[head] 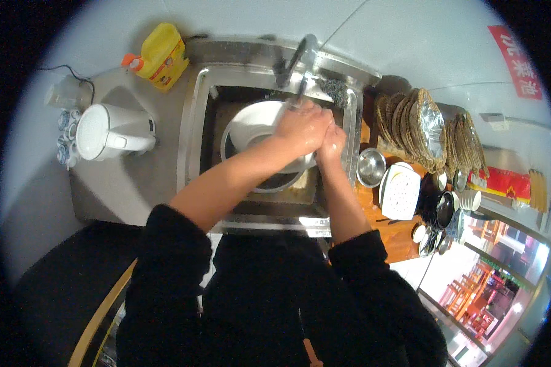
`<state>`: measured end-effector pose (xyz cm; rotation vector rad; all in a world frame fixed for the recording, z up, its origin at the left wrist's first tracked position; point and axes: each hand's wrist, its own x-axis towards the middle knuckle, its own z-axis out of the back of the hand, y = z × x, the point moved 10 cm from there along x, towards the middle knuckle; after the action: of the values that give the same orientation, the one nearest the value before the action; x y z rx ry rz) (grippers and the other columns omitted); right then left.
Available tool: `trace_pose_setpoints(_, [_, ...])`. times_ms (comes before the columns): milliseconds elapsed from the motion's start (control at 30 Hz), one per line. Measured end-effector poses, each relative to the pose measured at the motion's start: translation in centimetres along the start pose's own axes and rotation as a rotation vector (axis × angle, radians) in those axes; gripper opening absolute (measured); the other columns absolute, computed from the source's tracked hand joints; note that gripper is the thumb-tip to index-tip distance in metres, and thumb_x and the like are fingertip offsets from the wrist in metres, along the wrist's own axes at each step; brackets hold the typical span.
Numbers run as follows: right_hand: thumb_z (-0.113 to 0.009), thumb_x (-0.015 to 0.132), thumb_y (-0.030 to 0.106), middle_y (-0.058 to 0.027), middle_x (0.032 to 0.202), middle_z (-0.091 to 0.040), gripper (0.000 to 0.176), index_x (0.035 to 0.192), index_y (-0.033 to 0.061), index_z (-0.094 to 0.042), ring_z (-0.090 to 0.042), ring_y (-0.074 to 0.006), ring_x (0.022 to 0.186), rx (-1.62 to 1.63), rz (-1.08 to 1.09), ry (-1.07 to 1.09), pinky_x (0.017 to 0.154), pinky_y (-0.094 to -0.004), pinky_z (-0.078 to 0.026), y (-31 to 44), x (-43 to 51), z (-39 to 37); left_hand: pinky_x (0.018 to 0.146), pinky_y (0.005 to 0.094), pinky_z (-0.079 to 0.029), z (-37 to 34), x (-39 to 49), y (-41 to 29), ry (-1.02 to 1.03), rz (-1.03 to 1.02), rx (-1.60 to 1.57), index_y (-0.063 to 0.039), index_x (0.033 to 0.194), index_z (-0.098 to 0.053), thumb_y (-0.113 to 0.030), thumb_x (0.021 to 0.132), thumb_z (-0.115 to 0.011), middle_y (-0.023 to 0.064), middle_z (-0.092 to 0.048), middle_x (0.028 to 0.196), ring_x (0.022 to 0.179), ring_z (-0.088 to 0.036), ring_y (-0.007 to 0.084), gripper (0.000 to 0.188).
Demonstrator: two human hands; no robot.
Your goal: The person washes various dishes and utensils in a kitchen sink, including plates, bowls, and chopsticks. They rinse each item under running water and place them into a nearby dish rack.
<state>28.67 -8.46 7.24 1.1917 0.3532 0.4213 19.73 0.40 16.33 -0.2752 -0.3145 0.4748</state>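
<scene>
My left hand [304, 126] and my right hand [333, 143] are pressed together, wet, beneath the spout of a metal faucet [308, 46]. The left lies over the right, and whether anything is between them is hidden. Under them in the stainless steel sink [190, 133] sits a large white bowl [257, 112]. It rests in a wider round vessel [278, 187], whose rim shows below it. My forearms cover part of both. A dark scouring pad [334, 91], perhaps steel wool, lies on the sink's back ledge, right of the faucet.
Left on the counter stand a white electric kettle [94, 130] and a yellow detergent jug [165, 57] with an orange cap. Right of the sink, a wooden table [390, 241] holds a steel bowl [371, 167], white dishes [400, 195], black bowls [444, 208] and woven mats [418, 124].
</scene>
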Motion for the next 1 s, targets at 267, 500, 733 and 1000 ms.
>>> trace_pose_setpoints(267, [-0.044, 0.096, 0.04, -0.0219, 0.081, -0.065, 0.056, 0.085, -0.0117, -0.062, -0.062, -0.0298, 0.075, 0.048, -0.476, -0.104, 0.074, -0.0427, -0.046, -2.8, -0.9, 2.4, 0.082, 0.0418, -0.047, -4.9, -5.5, 15.1, -0.043, 0.593, -0.81, -0.005, 0.102, -0.068, -0.055, 0.095, -0.04, 0.0145, -0.069, 0.096, 0.093, -0.064, 0.0324, 0.058])
trace_pose_setpoints(500, [-0.045, 0.093, 0.027, -0.0138, 0.116, -0.061, 0.042, 0.123, -0.0017, -0.053, -0.062, -0.028, 0.1, 0.858, -0.651, 0.02, 0.084, -0.0413, -0.051, -9.0, -3.1, -1.3, 0.109, 0.0444, -0.03, -15.4, -21.0, 6.6, -0.133, 1.312, -2.154, -0.014, 0.147, -0.027, -0.049, 0.097, -0.039, 0.0046, -0.032, 0.149, 0.133, -0.035, 0.0254, 0.062])
trace_pose_setpoints(733, [-0.041, 0.089, 0.041, -0.0148, 0.123, -0.058, 0.052, 0.127, 0.0062, -0.053, -0.056, -0.0334, 0.113, 1.167, -0.869, 0.196, 0.098, -0.0505, -0.044, -11.9, -6.6, -7.9, 0.107, 0.044, -0.035, -11.4, -19.1, 8.6, -0.49, 1.185, -2.139, -0.011, 0.138, -0.041, -0.036, 0.095, -0.045, 0.0057, -0.043, 0.141, 0.128, -0.042, 0.0258, 0.05])
trace_pose_setpoints(1000, [-0.042, 0.088, 0.049, -0.018, 0.134, -0.048, 0.061, 0.134, 0.0105, -0.045, -0.049, -0.039, 0.12, 0.981, -1.203, 0.7, 0.097, -0.0656, -0.035, -6.5, -9.2, -9.0, 0.099, 0.0452, -0.042, -11.4, -20.3, 15.7, -0.79, 1.254, -2.035, -0.007, 0.118, -0.059, -0.034, 0.089, -0.043, 0.011, -0.058, 0.12, 0.12, -0.05, 0.0289, 0.043])
